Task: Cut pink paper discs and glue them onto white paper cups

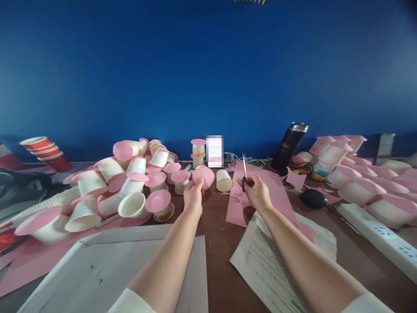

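Head view: the left hand point(193, 194) sits at the centre of the frame, its fingers point(199, 182) grasping a paper cup with a pink paper disc point(203, 176) over its mouth — the disc faces the camera. Just right of it a bare white cup point(224, 180) lies on its side on the brown bench point(218, 243). The right hand point(257, 191), a little right of centre, has its fingers clenched through the handles of a pair of scissors point(244, 171), blades pointing up and shut. Under that hand lies a pink paper sheet point(276, 191), and nearer the camera a printed paper point(263, 261) under the forearm. Left of centre a heap of pink-capped cups point(137, 182) covers the bench; red cups point(45, 150) lie stacked at the far left. At the right stand a dark flask point(289, 145), a black mouse point(313, 198), more capped cups point(345, 174) and a white power strip point(381, 234) — all against a blue wall point(208, 74).
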`<act>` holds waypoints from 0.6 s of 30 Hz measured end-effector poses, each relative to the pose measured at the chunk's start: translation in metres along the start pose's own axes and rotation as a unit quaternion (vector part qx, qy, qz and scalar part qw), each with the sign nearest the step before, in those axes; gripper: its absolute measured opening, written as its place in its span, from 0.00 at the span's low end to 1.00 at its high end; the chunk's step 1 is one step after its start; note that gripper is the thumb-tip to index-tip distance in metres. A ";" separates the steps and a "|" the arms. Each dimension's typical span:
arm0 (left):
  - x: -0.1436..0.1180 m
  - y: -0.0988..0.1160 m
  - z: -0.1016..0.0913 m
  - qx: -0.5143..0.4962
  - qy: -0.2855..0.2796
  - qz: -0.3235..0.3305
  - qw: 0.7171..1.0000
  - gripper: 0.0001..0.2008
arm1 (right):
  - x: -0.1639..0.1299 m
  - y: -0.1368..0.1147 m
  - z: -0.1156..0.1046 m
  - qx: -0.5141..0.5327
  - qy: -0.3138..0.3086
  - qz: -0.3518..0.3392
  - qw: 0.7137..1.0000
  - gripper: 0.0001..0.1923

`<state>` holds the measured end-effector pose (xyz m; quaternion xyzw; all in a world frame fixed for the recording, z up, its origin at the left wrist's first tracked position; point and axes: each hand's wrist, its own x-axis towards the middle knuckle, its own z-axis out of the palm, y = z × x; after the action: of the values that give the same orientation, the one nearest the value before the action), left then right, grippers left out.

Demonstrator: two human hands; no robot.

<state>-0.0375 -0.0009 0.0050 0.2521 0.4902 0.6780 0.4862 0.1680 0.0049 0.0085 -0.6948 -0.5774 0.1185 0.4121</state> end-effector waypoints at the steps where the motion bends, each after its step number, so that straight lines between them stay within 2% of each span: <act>1: 0.000 0.000 0.000 0.003 -0.003 0.000 1.000 0.16 | 0.002 0.003 0.000 -0.016 -0.011 0.008 1.000 0.18; 8: 0.000 -0.001 0.000 0.011 0.002 -0.001 1.000 0.17 | 0.004 0.005 -0.003 -0.144 -0.084 0.051 0.985 0.17; 14: 0.005 0.004 -0.004 -0.036 0.053 0.042 0.997 0.18 | 0.005 0.003 -0.007 -0.190 -0.083 0.072 0.976 0.15; 18: 0.006 0.005 -0.005 -0.026 0.061 0.062 0.996 0.18 | 0.006 0.004 -0.008 -0.198 -0.098 0.069 0.973 0.15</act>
<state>-0.0457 0.0021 0.0066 0.2269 0.4848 0.7335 0.4189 0.1779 0.0066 0.0124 -0.7857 -0.5777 0.0980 0.1984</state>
